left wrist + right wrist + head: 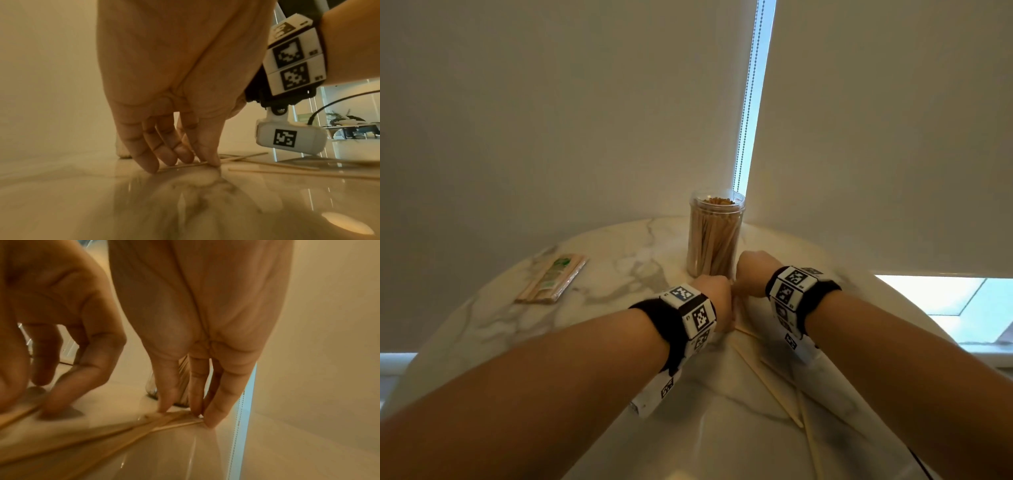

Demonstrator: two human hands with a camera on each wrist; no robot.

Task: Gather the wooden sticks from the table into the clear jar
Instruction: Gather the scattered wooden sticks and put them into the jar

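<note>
Thin pale wooden sticks [131,430] (crossing) lie pinched under right hand [205,331]; left hand [174,81] presses one, fingers straight.

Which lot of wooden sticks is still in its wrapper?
The flat packet of sticks lying at the table's left. The jar's sticks stand upright unwrapped, and the loose sticks lie bare near both hands.
</note>
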